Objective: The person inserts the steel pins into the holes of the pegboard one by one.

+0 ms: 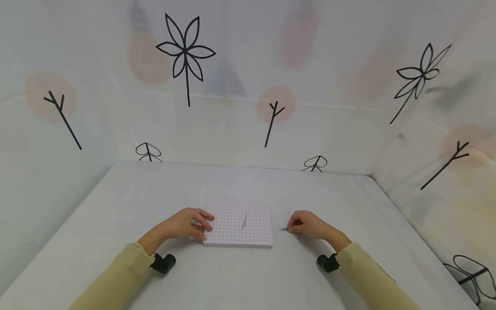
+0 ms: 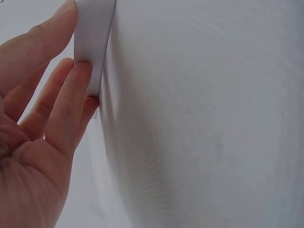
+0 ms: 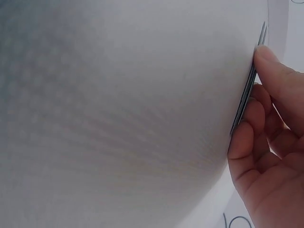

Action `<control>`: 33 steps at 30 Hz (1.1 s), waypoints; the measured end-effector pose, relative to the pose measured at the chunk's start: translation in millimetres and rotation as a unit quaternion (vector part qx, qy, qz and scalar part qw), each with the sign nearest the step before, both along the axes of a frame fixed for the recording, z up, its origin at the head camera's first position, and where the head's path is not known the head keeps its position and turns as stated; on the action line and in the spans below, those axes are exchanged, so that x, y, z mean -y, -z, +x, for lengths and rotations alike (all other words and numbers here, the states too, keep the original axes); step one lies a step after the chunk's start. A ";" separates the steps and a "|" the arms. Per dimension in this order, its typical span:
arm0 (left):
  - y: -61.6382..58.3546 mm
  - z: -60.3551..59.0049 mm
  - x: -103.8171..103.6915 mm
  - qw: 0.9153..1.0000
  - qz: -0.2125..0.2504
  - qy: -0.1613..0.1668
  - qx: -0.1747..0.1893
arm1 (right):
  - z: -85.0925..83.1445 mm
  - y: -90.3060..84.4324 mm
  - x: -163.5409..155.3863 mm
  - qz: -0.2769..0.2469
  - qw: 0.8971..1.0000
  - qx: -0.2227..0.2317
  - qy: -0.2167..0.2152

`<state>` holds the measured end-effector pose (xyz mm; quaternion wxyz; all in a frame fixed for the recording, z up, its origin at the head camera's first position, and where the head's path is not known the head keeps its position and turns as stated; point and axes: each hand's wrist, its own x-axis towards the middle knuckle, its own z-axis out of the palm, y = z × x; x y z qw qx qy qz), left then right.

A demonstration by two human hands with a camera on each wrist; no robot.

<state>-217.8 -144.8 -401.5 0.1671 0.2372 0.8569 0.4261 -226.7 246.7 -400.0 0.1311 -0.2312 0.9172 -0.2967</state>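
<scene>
A white square board with rows of small holes lies on the table. Several thin dark pins show near its middle, one with a reddish upper part. My left hand is at the board's left side, fingers extended and fingertips touching its edge; in the left wrist view the thumb and fingertips rest along the board's side wall. To the right of the board, my right hand pinches slim metal tweezers between thumb and curled fingers, low over the table. Their narrow tips point left toward the board.
A white cloth covers the table. Pale fabric walls with printed flowers and twigs stand behind it and at both sides. A black wrist camera sits at the left cuff, another black camera at the right.
</scene>
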 end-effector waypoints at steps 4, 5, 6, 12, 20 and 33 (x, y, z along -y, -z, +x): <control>-0.7 1.0 0.0 1.000 0.001 0.001 0.000 | -0.1 0.3 0.0 -0.005 1.000 0.010 -0.003; -0.8 1.0 -0.1 1.000 0.001 0.001 0.001 | 0.0 0.5 0.1 -0.006 1.000 0.011 -0.003; -0.9 1.1 -0.1 1.000 0.001 0.001 0.002 | 0.0 0.5 0.2 -0.006 1.000 0.011 -0.004; -0.2 1.1 0.1 1.000 0.000 0.001 0.000 | 1.6 -1.1 1.0 -0.010 1.000 -0.001 -0.008; -1.2 1.5 0.0 1.000 0.002 0.000 0.003 | 4.1 -6.3 3.6 -0.042 0.999 -0.029 0.009; -4.0 2.6 -0.3 1.000 -0.001 0.004 -0.001 | 5.7 -10.8 16.2 -0.108 0.993 -0.044 0.019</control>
